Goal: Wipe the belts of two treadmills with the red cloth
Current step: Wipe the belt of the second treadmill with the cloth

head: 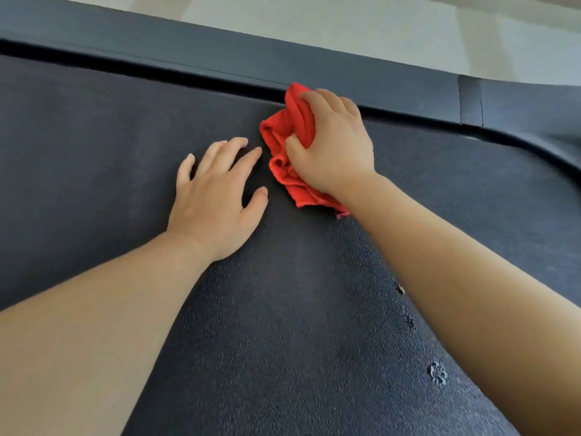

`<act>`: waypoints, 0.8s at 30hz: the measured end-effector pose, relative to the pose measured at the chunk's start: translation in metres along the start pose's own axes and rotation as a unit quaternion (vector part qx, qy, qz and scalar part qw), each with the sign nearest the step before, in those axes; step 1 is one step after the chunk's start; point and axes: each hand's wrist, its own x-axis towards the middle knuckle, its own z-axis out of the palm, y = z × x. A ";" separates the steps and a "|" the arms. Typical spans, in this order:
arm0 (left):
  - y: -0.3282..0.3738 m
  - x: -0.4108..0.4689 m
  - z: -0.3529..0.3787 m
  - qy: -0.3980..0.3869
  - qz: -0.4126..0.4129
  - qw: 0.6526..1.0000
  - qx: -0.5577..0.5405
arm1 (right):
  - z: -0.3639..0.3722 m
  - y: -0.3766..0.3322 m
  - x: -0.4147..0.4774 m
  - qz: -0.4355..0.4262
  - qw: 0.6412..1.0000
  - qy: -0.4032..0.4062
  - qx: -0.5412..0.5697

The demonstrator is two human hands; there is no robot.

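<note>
Red cloth [283, 143] is lying bunched on the belt [94, 152], at its far edge, just beside the side rail [220, 58]. The right hand [333, 146] is covering the cloth from above. Its grip is clamping on the fabric, with the fingers curling over the top fold and the thumb digging into the near side. The left hand [217, 196] is resting flat on the belt just beside the cloth. Its grip is standing apart, fingers spread and holding nothing, and it appears to be bracing the body.

Progress, as a judgement: wiping is under way on one belt only. The textured surface is showing no clear boundary between wiped and unwiped zones, so the share covered cannot be told. Several small marks [437, 372] are showing on the belt near the right forearm, which is suggesting that this zone is awaiting a pass. A second treadmill is not appearing in view, so its belt is being counted as outstanding. Pale floor [408, 33] is showing beyond the rail.
</note>
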 end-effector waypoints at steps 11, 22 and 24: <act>-0.003 0.002 0.000 0.012 0.017 1.000 0.015 | -0.042 0.041 -0.120 -0.007 1.000 0.009 -0.009; 0.023 -0.139 -0.010 -0.043 0.074 0.996 0.025 | -0.054 -0.050 -0.309 -0.007 0.999 -0.038 0.000; 0.018 -0.173 -0.013 -0.045 0.109 0.993 0.026 | -0.051 -0.065 -0.345 -0.018 0.999 -0.038 0.008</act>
